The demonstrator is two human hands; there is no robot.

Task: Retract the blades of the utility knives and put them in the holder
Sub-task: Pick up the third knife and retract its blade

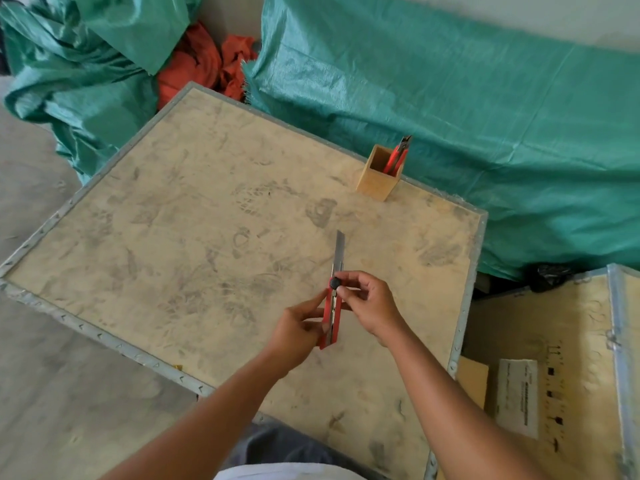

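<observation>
One red utility knife with a silver blade (pixel 333 299) sits low of centre in the frame, long axis near upright, blade extended toward the top. The left hand (pixel 298 329) grips its handle; the right hand (pixel 370 304) pinches the black knob. At upper right, the square wooden holder (pixel 376 180) on the plywood crate top (pixel 180 216) holds red knives (pixel 397 155); their count is unclear.

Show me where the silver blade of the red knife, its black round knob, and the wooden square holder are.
Silver extended blade (pixel 339 247): head view, middle of the bare metal.
Black round knob (pixel 334 283): head view, top of the knob.
Wooden square holder (pixel 376 183): head view, front wall.
</observation>
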